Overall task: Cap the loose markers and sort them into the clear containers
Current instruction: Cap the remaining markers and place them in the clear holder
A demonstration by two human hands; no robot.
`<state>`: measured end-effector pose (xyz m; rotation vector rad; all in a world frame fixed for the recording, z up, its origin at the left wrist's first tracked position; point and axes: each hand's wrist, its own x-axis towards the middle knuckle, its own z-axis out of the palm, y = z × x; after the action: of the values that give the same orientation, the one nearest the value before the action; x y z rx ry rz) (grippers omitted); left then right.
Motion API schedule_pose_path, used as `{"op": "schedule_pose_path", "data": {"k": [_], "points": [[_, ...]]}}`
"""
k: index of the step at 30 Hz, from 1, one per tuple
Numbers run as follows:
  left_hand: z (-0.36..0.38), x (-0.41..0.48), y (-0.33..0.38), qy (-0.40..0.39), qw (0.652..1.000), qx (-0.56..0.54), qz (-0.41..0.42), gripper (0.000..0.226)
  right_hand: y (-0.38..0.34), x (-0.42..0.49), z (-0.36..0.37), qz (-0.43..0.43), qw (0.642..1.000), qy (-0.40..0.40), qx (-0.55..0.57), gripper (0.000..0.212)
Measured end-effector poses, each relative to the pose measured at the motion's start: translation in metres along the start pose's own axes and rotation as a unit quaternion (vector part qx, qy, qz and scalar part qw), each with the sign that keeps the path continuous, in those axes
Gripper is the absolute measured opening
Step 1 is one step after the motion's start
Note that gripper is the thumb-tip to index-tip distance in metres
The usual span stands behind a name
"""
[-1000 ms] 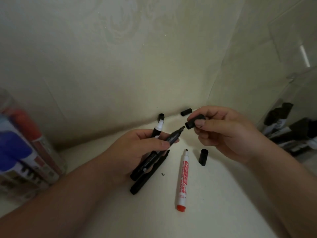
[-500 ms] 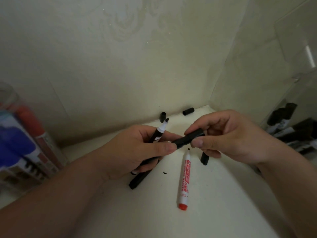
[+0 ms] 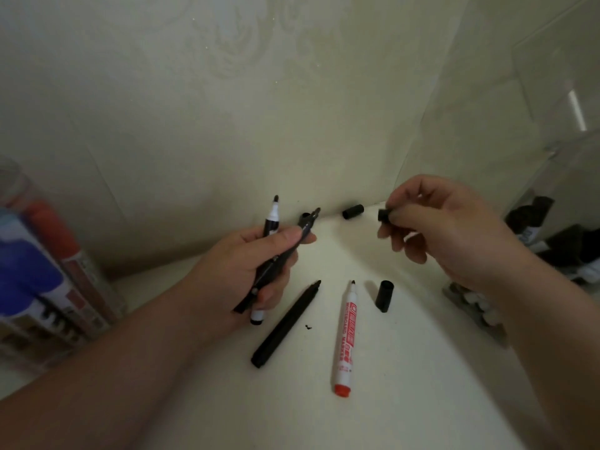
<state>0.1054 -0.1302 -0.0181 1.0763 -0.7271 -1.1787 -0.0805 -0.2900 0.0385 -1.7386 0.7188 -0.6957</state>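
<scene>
My left hand (image 3: 250, 271) grips two uncapped markers at once: a thin black marker (image 3: 279, 258) and a white-and-black marker (image 3: 271, 219) with its tip pointing up. My right hand (image 3: 444, 228) pinches a black cap (image 3: 383, 216) between thumb and fingers, apart from the markers. On the white table lie an uncapped black marker (image 3: 285, 323), an uncapped red-and-white whiteboard marker (image 3: 345, 339), and a loose black cap (image 3: 384, 295). Two more caps, one (image 3: 353, 211) lying and one (image 3: 305, 217) partly hidden, sit by the wall.
A clear container (image 3: 42, 271) with blue and red markers stands at the left. Another clear container (image 3: 558, 235) holding black markers stands at the right. The wall (image 3: 227, 108) closes off the back of the table (image 3: 406, 384).
Half a second ago the cap sat against the thin black marker's tip. Now my right hand has pulled away to the right with the cap, and my left hand has lifted its two markers.
</scene>
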Motion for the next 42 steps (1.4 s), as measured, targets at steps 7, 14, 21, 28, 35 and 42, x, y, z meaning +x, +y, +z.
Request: {"op": "schedule_pose_path", "data": {"k": [7, 14, 21, 28, 35, 42], "points": [[0.004, -0.003, -0.010, 0.041, 0.998, 0.040, -0.001, 0.026, -0.008, -0.012, -0.008, 0.039, 0.905, -0.118, -0.407, 0.023], [0.004, -0.004, -0.011, 0.048, 0.998, 0.052, -0.005, 0.031, -0.002, -0.020, 0.003, 0.038, 0.815, -0.245, -0.525, 0.011], [0.005, -0.008, -0.011, 0.020, 0.999, 0.028, -0.001, 0.022, -0.002, -0.013, 0.003, 0.024, 0.989, -0.145, -0.004, 0.019], [0.005, -0.012, -0.014, -0.050, 0.995, 0.088, 0.018, 0.055, 0.002, -0.011, 0.010, 0.032, 0.960, -0.212, 0.180, 0.025], [0.005, -0.011, -0.015, -0.070, 0.995, 0.064, 0.015, 0.044, 0.003, -0.012, 0.011, 0.006, 0.947, -0.241, 0.214, 0.025], [0.012, -0.015, -0.008, -0.061, 0.993, 0.098, 0.013, 0.010, 0.008, -0.017, 0.018, -0.019, 0.963, -0.265, 0.052, 0.022]]}}
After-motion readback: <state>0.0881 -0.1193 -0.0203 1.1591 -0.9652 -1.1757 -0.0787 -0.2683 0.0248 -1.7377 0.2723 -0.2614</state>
